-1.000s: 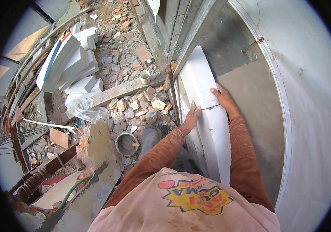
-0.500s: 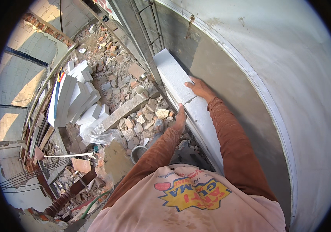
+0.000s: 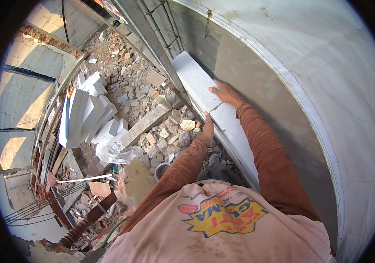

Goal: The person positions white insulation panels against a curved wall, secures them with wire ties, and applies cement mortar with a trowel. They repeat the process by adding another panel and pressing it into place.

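Two white lightweight blocks lie end to end in a row along a grey wall, with a thin joint between them. The far block (image 3: 194, 81) reaches toward a steel frame; the near block (image 3: 235, 133) runs back toward my body. My right hand (image 3: 227, 94) grips the wall-side edge of the far block close to the joint, its thumb on the top and its other fingers partly hidden at the edge. Against the outer side, right by the joint, my left hand (image 3: 206, 130) lies with its fingers stretched out, touching the blocks.
Beyond the blocks rises the grey plastered wall (image 3: 257, 92), with a white sheet (image 3: 341, 79) to its right. Rubble (image 3: 161, 136) covers the ground at left. There lie stacked white blocks (image 3: 82, 114), a plastic bag (image 3: 117, 151), a white cup (image 3: 163, 101) and a bucket (image 3: 161, 170).
The whole view has shifted slightly. Both hands stay at the joint between the blocks, with the right hand's fingers set a little differently on the edge.
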Available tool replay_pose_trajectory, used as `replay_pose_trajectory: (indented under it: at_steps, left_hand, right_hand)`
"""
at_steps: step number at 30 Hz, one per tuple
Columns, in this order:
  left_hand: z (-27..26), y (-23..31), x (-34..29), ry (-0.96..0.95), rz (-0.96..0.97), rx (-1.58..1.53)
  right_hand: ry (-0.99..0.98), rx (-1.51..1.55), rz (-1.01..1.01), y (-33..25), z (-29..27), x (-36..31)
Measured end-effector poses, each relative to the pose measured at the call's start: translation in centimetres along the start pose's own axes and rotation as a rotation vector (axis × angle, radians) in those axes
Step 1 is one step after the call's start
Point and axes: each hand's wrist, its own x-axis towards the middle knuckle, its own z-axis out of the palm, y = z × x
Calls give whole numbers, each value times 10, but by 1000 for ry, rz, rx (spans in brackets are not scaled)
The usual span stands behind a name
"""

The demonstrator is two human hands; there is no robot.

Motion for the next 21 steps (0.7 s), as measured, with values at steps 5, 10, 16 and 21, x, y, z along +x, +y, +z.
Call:
replay_pose_trajectory:
  at_steps: [5,10,16,21]
  left_hand:
    - [-4,-5,7,36,-131,30]
    - [-9,-14,12,-151,15,-40]
    - [-4,-14,10,-82,-85,-115]
    - [-2,-15,8,-127,-57,-169]
  right_hand:
    - [-24,14,11,-4,-3,-2]
    - [-41,11,26,-6,-6,-4]
    - [-6,-49,-30,-3,-4,0]
    - [-6,-27,-15,0,-2,0]
